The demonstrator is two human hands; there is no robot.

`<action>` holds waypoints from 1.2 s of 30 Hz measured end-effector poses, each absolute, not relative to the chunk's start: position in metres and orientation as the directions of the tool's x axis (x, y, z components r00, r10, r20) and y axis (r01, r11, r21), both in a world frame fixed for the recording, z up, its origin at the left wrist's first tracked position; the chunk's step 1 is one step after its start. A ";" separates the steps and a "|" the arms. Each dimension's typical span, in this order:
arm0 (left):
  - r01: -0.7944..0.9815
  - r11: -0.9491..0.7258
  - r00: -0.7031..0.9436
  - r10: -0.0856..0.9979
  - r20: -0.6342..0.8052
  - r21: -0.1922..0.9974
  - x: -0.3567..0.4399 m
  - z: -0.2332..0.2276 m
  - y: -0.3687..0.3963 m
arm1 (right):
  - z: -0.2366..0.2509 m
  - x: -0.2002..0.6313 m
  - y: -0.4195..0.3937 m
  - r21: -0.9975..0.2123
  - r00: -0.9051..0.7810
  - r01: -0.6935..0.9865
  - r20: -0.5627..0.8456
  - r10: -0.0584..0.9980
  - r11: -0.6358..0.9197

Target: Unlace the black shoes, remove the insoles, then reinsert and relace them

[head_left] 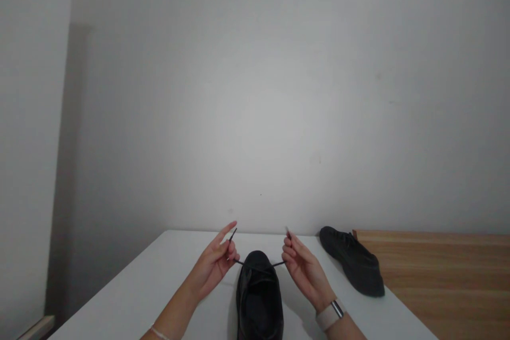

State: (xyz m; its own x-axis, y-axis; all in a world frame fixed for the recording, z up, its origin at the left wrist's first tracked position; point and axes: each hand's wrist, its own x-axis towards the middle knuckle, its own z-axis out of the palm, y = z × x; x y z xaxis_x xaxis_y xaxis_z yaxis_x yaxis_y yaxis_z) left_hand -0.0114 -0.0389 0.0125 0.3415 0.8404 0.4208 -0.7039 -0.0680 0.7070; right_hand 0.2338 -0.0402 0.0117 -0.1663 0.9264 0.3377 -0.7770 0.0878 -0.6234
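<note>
A black shoe (258, 295) stands on the white table (159, 281) with its toe pointing away from me. A thin black lace (240, 263) runs out of its front eyelets to both sides. My left hand (215, 265) pinches the left end of the lace, index finger stretched out, with the lace tip sticking up past my fingers. To the right of the shoe, my right hand (303, 268) pinches the other end, and a pale band sits on that wrist. Both hands hold the lace taut just above the toe.
A second black shoe (353, 265) lies at an angle on the table to the right. A wooden surface (446, 281) adjoins the table on the right. A plain grey wall rises right behind the table's far edge.
</note>
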 end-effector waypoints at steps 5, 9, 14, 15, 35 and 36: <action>-0.607 -0.114 0.364 0.840 0.402 0.787 -0.019 0.013 -0.040 | 0.015 0.240 -0.049 -0.740 -0.187 -0.649 0.381 0.906 0.177; -0.387 -0.229 0.367 0.851 0.377 0.893 -0.023 0.010 -0.042 | 0.014 0.243 -0.058 -0.873 -0.245 -0.357 0.430 0.869 0.332; -0.104 -0.335 0.458 0.820 0.344 0.937 -0.024 0.009 -0.045 | 0.013 0.248 -0.060 -0.869 -0.293 -0.069 0.487 0.823 0.489; -0.064 -0.347 0.483 0.809 0.334 0.936 -0.025 0.010 -0.045 | 0.014 0.249 -0.060 -0.863 -0.319 -0.030 0.486 0.814 0.504; 0.310 -0.720 0.453 0.686 0.569 0.621 -0.009 0.022 -0.069 | 0.021 0.250 -0.066 -0.758 -0.393 0.250 0.490 0.778 0.603; 0.320 -0.730 0.455 0.677 0.578 0.604 -0.009 0.023 -0.069 | 0.021 0.250 -0.066 -0.758 -0.390 0.243 0.495 0.777 0.605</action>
